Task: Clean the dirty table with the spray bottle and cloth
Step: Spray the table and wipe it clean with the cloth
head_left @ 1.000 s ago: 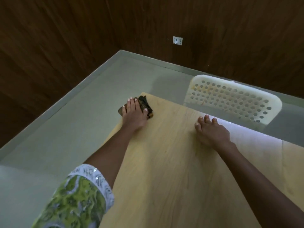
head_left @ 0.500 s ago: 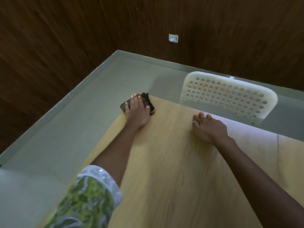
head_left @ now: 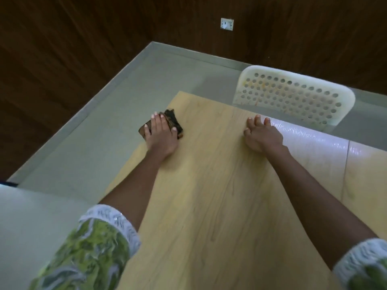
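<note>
A light wooden table (head_left: 209, 195) fills the middle of the head view. My left hand (head_left: 161, 136) lies flat on a dark folded cloth (head_left: 173, 121) at the table's left edge, near the far corner, and presses it onto the wood. The cloth sticks out beyond my fingertips and past the edge. My right hand (head_left: 262, 136) rests palm down on the table, fingers spread, close to the far edge. No spray bottle is in view.
A white perforated plastic chair (head_left: 293, 97) stands behind the table's far edge on the right. Grey floor (head_left: 94, 132) runs along the left side down to dark wooden walls (head_left: 62, 49). A bright glare (head_left: 314, 141) lies on the table beside my right hand.
My left hand has slid the cloth a little back along the left edge, away from the far corner. My right hand has stayed in place with only small finger shifts.
</note>
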